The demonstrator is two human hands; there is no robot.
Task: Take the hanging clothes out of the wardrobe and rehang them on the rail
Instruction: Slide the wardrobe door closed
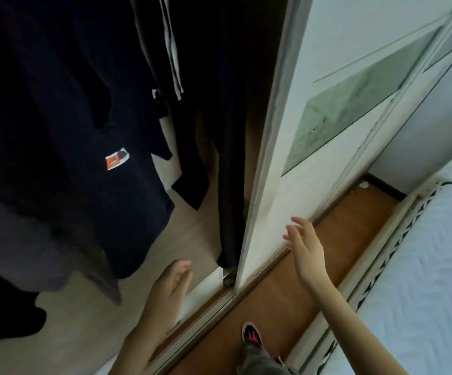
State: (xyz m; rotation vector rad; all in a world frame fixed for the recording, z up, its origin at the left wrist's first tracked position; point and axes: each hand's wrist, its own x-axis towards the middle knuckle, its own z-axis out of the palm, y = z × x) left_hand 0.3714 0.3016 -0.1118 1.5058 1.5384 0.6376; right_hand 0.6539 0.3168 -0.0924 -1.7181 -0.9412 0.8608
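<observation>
Fingers (291, 231) of both hands spread, holding nothing, near dark hanging clothes (65, 131) bearing an orange label (116, 159).

Head view, single frame. Lighting uneven: wardrobe interior (57, 77) dim, dark garments (127, 207) nearly lose fold detail. White sliding door (287, 158) and bed cover (422, 266) bright, cool bluish cast; light appears to arrive from the right. No hard shadows, no strong glare; door's glass panel (354, 104) shows a dull greenish sheen. Wide-angle distortion: door edges bow and lean. Overall soft; both hands slightly blurred, left hand (170, 282) more than right hand (307, 250).
</observation>
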